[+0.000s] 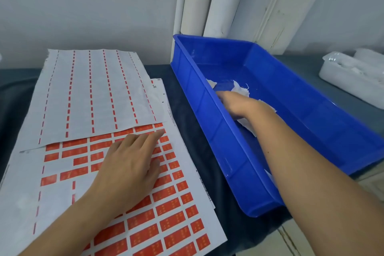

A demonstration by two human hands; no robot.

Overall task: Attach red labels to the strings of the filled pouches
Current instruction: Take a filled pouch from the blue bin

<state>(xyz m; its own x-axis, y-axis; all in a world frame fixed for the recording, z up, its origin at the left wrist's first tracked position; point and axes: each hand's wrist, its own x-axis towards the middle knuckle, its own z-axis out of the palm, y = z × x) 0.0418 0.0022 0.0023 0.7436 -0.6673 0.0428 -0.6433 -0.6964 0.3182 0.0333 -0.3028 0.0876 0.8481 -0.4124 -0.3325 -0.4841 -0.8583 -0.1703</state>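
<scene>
Flat on the label sheet [170, 203] lay my relaxed left hand [128, 164], labels underneath, while my right hand [239, 104] reached the pouches [241, 89] just beyond, grip hidden.

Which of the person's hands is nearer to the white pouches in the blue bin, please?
The right hand: it reaches inside the blue bin, resting on the white pouches. The left hand lies flat on the red label sheet, outside the bin.
</scene>
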